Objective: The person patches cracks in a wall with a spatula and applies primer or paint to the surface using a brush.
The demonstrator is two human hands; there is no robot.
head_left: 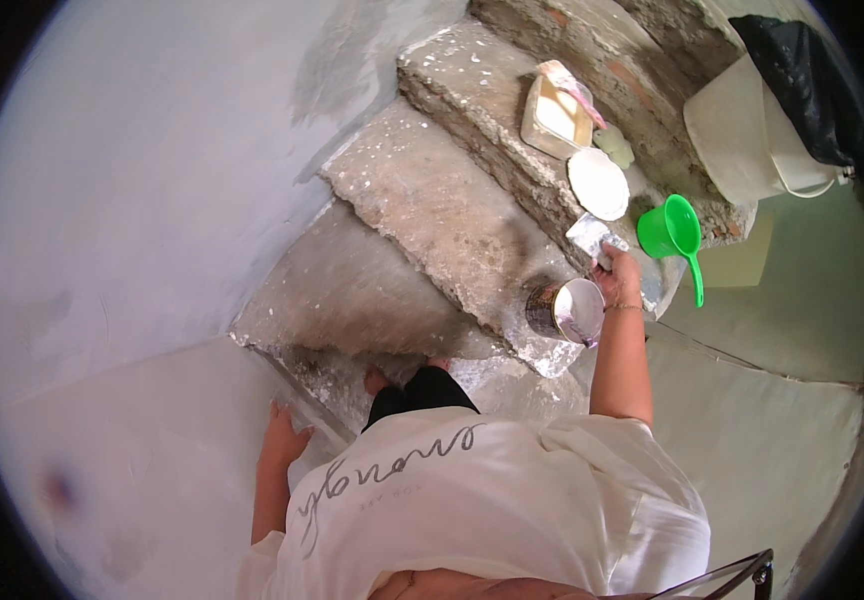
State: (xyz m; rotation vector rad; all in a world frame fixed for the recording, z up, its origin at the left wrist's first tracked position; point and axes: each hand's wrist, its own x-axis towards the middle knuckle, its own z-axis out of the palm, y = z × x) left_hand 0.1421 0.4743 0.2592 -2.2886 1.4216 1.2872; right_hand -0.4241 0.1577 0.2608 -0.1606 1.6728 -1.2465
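My right hand [616, 277] is closed at the edge of a step, its fingers on a flat, pale, smeared scraper [592, 234]. Just below and left of that hand stands an open tin can [579, 310] with a whitish inside and a dark printed side. Beyond the scraper lies a round white lid [599, 184], and to its right sits a green long-handled dipper [668, 228]. Down at the left, my left hand [283, 436] rests by the smooth wall with its fingers apart. Nothing shows in it.
Rough, white-spattered concrete steps [402, 190] climb to the upper right. A rectangular tub [558, 118] with a pinkish packet on it stands on a higher step. Farther right is a big white bucket [747, 130] with a black plastic bag [812, 90]. A pale wall [152, 200] borders the left.
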